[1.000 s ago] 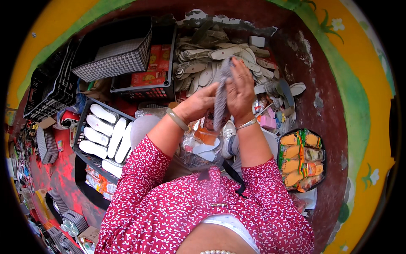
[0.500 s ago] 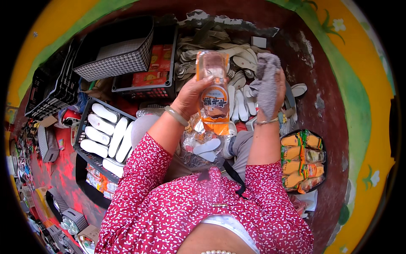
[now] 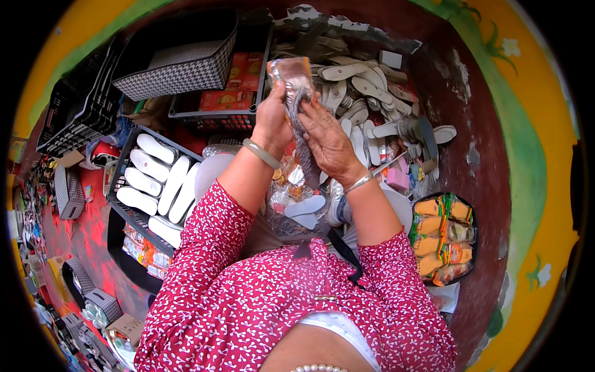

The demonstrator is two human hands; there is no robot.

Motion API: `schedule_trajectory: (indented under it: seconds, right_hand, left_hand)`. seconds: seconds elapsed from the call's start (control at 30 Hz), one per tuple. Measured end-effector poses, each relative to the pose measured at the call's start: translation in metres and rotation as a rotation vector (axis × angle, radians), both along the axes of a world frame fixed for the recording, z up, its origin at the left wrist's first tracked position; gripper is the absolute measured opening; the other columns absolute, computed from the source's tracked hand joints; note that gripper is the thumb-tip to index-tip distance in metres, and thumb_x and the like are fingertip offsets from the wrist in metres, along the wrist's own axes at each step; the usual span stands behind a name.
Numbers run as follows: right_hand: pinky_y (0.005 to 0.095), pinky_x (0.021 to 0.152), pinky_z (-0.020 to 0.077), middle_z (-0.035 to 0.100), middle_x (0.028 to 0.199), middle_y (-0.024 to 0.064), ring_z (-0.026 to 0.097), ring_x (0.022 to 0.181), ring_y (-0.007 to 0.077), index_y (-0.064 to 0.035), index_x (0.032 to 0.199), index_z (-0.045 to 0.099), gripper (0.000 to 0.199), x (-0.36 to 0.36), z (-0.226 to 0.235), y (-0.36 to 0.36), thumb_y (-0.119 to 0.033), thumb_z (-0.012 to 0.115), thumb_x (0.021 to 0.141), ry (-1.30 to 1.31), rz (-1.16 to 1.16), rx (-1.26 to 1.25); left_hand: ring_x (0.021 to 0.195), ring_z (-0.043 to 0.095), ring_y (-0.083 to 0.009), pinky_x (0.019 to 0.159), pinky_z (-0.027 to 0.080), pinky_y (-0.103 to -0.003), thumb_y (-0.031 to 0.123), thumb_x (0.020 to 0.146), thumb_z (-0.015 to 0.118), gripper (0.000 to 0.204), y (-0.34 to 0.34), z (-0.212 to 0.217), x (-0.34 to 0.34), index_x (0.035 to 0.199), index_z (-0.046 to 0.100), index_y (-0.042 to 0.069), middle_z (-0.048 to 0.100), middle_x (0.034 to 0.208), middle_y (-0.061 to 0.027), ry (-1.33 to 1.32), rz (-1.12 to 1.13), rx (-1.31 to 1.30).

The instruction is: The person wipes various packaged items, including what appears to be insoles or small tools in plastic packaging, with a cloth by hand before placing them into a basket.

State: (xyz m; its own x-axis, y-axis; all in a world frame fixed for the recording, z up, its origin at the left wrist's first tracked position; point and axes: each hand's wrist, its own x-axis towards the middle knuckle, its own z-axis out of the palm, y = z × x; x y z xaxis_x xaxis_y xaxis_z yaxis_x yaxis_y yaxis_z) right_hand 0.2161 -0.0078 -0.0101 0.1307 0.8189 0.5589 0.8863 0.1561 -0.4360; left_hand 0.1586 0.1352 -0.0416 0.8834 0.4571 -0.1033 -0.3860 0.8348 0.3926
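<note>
A clear and orange packet (image 3: 290, 67) with a brown insole inside is held up in front of me, tilted. My left hand (image 3: 273, 121) grips it along its left side. A fuzzy grey cloth (image 3: 302, 139) lies against the packet and hangs down below it. My right hand (image 3: 330, 142) presses the cloth onto the packet, its fingers close together. Much of the packet is hidden behind the cloth and my hands. Below them, two pale blue insoles (image 3: 305, 206) lie on clear plastic wrapping at my lap.
White insoles (image 3: 149, 162) fill a dark crate at left. Packaged yellow insoles (image 3: 427, 226) sit in a black basket at right. Loose insoles (image 3: 372, 87) are heaped against the back wall. A houndstooth basket (image 3: 180, 77) rests on a crate with red boxes (image 3: 238, 80).
My right hand has come leftward with the grey cloth and now lays it on the packet. The packet has turned and tilted, moving slightly left in my left hand.
</note>
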Motion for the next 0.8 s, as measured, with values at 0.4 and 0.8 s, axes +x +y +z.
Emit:
schedule_trajectory:
  seconds: [0.4, 0.8]
  right_hand:
    - [0.0393, 0.095, 0.0428, 0.056, 0.12, 0.0208, 0.052, 0.114, 0.0354, 0.0007, 0.121, 0.053, 0.036, -0.026, -0.026, -0.002, 0.0, 0.052, 0.084, 0.088, -0.226, -0.016]
    - [0.0468, 0.103, 0.034, 0.049, 0.127, 0.0189, 0.049, 0.115, 0.033, 0.0012, 0.132, 0.039, 0.048, 0.038, 0.017, -0.032, -0.032, 0.04, 0.096, 1.79, 0.467, 0.379]
  left_hand:
    - [0.109, 0.052, -0.0351, 0.096, 0.041, -0.048, 0.038, 0.099, 0.017, 0.055, 0.035, 0.03, -0.018, 0.129, 0.035, -0.004, 0.051, 0.117, -0.0227, -0.206, 0.361, -0.174]
    - [0.117, 0.047, -0.0342, 0.102, 0.036, -0.047, 0.036, 0.099, 0.014, 0.054, 0.03, 0.052, -0.026, 0.134, 0.033, -0.001, 0.047, 0.126, -0.0214, -0.267, 0.447, -0.027]
